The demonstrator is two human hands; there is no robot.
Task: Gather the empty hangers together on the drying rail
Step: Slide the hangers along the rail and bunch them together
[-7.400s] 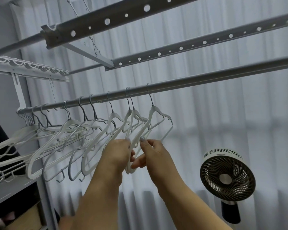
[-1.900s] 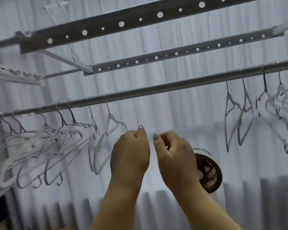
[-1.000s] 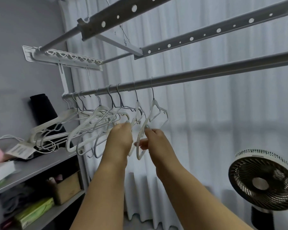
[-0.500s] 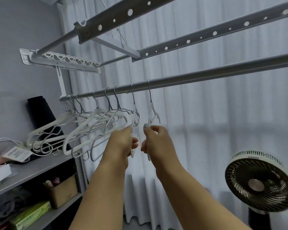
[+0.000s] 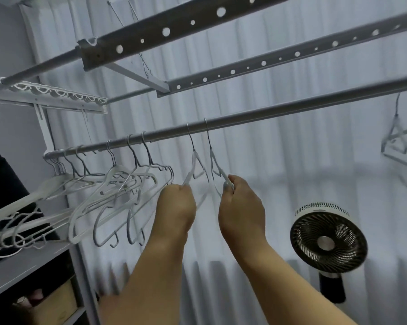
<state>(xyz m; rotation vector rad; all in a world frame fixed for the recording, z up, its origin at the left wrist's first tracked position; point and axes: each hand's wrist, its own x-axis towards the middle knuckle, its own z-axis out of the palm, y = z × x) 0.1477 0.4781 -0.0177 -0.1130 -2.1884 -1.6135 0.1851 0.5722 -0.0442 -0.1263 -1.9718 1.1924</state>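
My left hand (image 5: 177,202) and right hand (image 5: 238,202) each grip 1 hanger; the bunch (image 5: 118,191) is gathered, the strays (image 5: 399,134) remain far right.

fan (image 5: 327,241) lower right; curtain (image 5: 279,160) behind; shelf (image 5: 22,266) left

A bunch of hangers (image 5: 118,191) hung at the left end of the drying rail (image 5: 279,113). Right of the bunch, two hangers (image 5: 203,170) hung side by side on the rail; further right, another hanger (image 5: 395,137). A fan (image 5: 327,242) stood below the rail, right of the pair, before the curtain (image 5: 291,160).
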